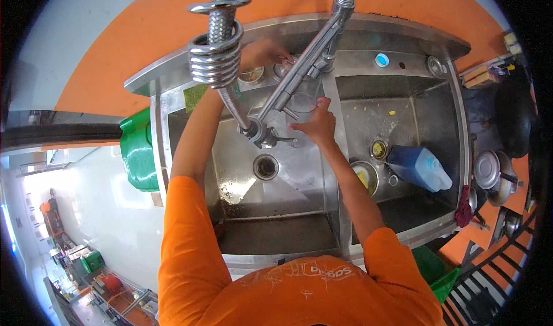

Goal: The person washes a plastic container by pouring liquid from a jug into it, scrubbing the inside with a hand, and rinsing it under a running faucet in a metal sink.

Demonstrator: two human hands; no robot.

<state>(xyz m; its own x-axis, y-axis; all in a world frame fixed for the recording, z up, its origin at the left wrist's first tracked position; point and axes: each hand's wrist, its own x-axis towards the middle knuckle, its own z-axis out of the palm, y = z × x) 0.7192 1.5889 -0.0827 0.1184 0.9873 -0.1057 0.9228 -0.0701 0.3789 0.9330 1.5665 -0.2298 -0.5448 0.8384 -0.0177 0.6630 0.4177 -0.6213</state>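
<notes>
My left hand [265, 51] is blurred and reaches past the coiled spring of the faucet [214, 62] to the back ledge of the stainless steel sink. Near its fingers sits a round metal strainer or lid [283, 69]; whether they grip it cannot be told. A small round container [251, 75] with brownish contents is beside it. My right hand [319, 120], thumb and fingers spread, is at a clear, see-through container [303, 102] behind the spray faucet's pipe. The fingers seem to touch its rim. A green scouring pad [195, 97] lies at the left corner.
In the right basin [432, 105] a jug of blue liquid [410, 164] lies on its side near a metal bowl [366, 177] and a drain with yellow scraps [379, 148]. A blue-and-white cap [382, 60] rests on the ledge. The faucet lever [285, 139] juts over the left basin.
</notes>
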